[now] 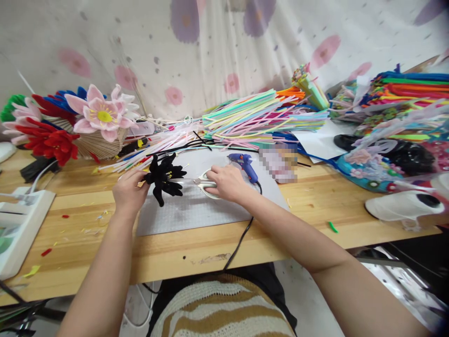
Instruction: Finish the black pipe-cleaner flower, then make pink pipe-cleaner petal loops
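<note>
A black fuzzy pipe-cleaner flower (162,177) with yellow stamens is held at its left side by my left hand (130,188), whose fingers are closed on its base. My right hand (226,182) grips the pale handles of a pair of scissors (202,181). The blades point left and reach to the flower's right side, near the stamens. Whether they touch it I cannot tell. Both hands are above a grey cutting mat (196,213). A blue glue gun (244,164) lies just beyond my right hand, its black cord running off the table's front edge.
Finished pink flowers (98,112) and red flowers (52,142) stand at the left. Bundles of pastel pipe cleaners (252,112) lie along the back. A white power strip (26,229) sits far left, a thread spool (403,205) far right. Scraps dot the wooden table (84,252).
</note>
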`<state>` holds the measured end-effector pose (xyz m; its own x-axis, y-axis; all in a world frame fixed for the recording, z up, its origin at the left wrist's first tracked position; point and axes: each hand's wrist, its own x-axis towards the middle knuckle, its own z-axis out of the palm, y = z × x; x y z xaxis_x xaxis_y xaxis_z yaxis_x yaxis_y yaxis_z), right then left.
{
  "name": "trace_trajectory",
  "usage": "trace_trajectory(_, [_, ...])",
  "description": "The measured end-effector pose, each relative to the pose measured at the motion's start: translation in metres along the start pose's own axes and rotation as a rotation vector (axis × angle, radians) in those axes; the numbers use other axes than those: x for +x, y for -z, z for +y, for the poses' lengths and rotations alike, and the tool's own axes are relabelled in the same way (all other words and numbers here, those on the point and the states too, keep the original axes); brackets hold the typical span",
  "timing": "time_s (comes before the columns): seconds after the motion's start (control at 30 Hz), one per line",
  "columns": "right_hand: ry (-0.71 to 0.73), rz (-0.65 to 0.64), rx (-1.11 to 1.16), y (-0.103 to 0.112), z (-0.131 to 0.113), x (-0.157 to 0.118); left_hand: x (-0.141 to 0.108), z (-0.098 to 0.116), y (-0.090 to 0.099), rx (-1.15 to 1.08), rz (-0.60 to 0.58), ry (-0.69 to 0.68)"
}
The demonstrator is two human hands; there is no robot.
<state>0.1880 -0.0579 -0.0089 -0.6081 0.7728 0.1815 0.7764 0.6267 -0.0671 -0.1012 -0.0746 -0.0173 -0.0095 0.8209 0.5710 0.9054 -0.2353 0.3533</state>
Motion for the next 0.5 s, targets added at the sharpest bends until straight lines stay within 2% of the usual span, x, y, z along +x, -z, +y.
trace_trajectory(0.5, [-0.013, 0.003, -0.038, -0.0008, -0.0002, -0.0023, 0.0002, 0.0003, 0.0038, -0.025, 0.015, 0.044])
